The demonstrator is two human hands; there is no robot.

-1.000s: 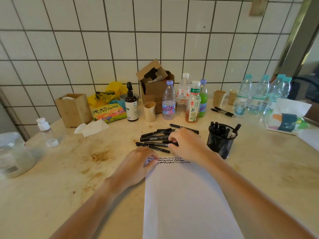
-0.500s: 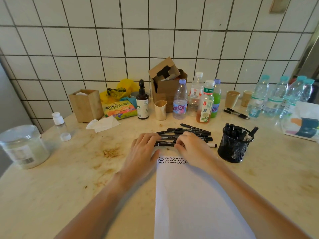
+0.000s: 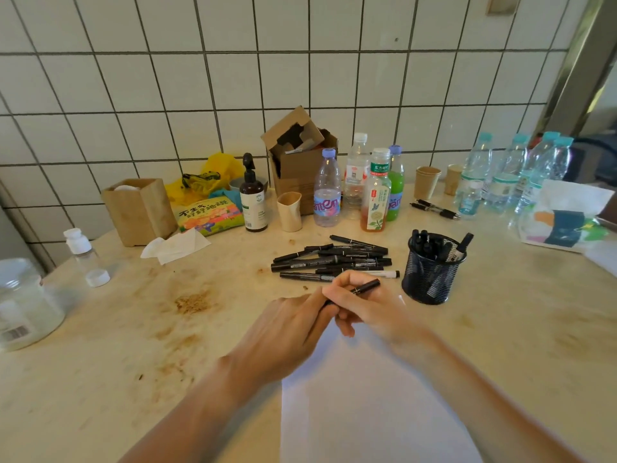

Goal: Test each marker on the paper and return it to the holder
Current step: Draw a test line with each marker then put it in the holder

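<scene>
A black marker (image 3: 362,289) is held above the top edge of the white paper (image 3: 367,406). My right hand (image 3: 370,312) grips its middle with curled fingers. My left hand (image 3: 287,332) holds the marker's near end, which its fingers hide. Behind the hands lies a pile of several black markers (image 3: 334,260) on the table. The black mesh holder (image 3: 430,275) stands to the right of the pile with several markers upright in it. My hands cover the scribbled lines at the paper's top.
Bottles (image 3: 327,192), a cardboard box (image 3: 300,162), paper cups (image 3: 425,182) and a pump bottle (image 3: 253,198) line the tiled wall. A wooden box (image 3: 140,208), tissue (image 3: 177,245) and a small bottle (image 3: 81,252) sit at left, a plastic jar (image 3: 23,312) at far left.
Both hands have come back from the marker pile toward the paper, lifting one black marker between them. Earlier they rested on the pile.
</scene>
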